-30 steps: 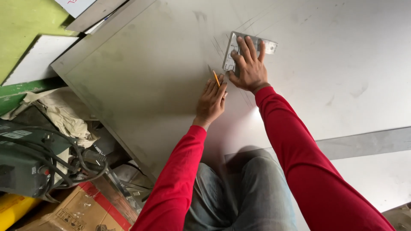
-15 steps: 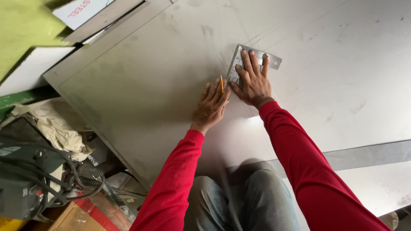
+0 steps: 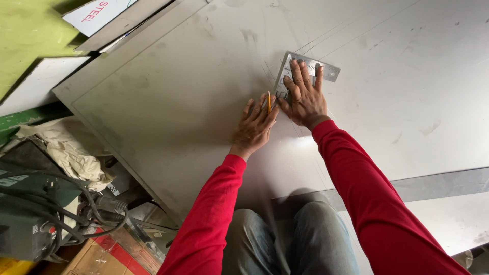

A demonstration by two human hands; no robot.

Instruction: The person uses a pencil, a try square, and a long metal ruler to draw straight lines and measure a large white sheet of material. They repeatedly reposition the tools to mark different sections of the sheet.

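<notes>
Hands: two, both mine, in red sleeves, close together over the metal sheet (image 3: 168,102).
Left hand (image 3: 254,127): my grip is narrow, fingers pinched around one yellow pencil (image 3: 269,101), with the hand resting on the sheet.
Right hand (image 3: 304,97): no grip here; my fingers are spread flat and press down on one metal square (image 3: 331,71).
Pencil: one, upright in view, its long axis running away from me, the far end just beside the square's long edge; I cannot tell whether the tip touches the sheet.
Square: one, an L-shaped steel piece lying flat on the sheet; one leg runs away from me under my palm, the other runs off to the right past my fingertips.
Sheet: one large grey sheet, scuffed and marked with faint lines, tilted across the view with a corner at the left.
Strip: one flat grey bar (image 3: 443,183) lying across the sheet near my right arm.
Containers: one cardboard box (image 3: 97,257) at the lower left; its contents are hidden.
Nearby: one dark green machine (image 3: 23,224) with black cables, and crumpled cloth (image 3: 66,150) beside it.
</notes>
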